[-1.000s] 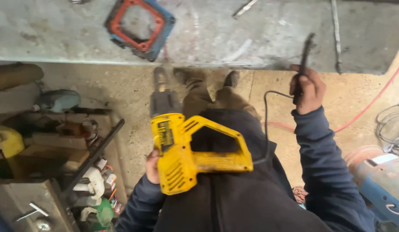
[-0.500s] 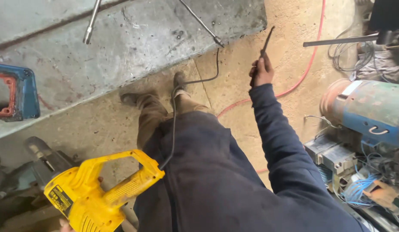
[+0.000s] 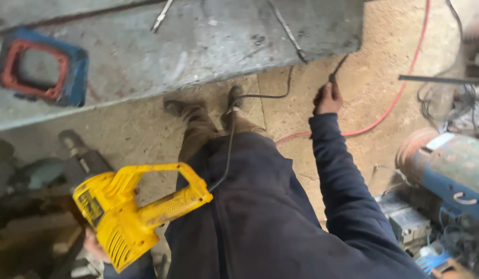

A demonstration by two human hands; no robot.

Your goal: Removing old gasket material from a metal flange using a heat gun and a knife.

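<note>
My left hand [image 3: 96,247] is mostly hidden beneath a big yellow power drill [image 3: 133,209] and holds it at my lower left. The drill's dark chuck [image 3: 79,154] points up and left. Its black cord [image 3: 230,139] runs up past my legs toward my right hand [image 3: 328,99]. That hand is stretched out in front of me and closed around the thin black cord end [image 3: 338,68], close to the edge of a grey metal slab [image 3: 208,41].
A blue and red square frame [image 3: 39,70] lies on the slab at the left, and thin metal rods [image 3: 286,28] lie on it further right. A red cable [image 3: 399,88] crosses the sandy floor. A blue motor [image 3: 451,170] and tangled wires stand at the right, cluttered tools at the left.
The view has swung right and down. The drill went from centre to lower left. My right hand, still gripping the cord, now sits nearer the slab's edge.
</note>
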